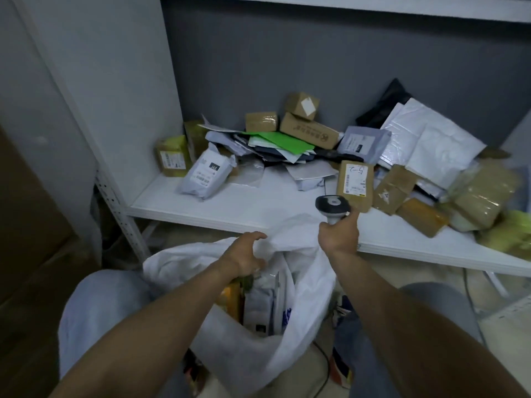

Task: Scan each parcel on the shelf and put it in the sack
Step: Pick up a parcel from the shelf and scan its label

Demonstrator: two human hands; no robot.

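Both arms reach forward. The left hand (247,254), fingers curled, grips the sack (313,282) by its far rim, its mouth gaping upward below the shelf (258,208) edge. The right hand (339,237) is fisted round the scanner (333,205), whose handle stands upright, head facing a brown parcel (356,182) on the shelf.

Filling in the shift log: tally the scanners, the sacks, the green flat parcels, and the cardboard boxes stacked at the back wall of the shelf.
scanner: 1
sack: 1
green flat parcel: 1
cardboard boxes at the back wall: 3
Total: 6
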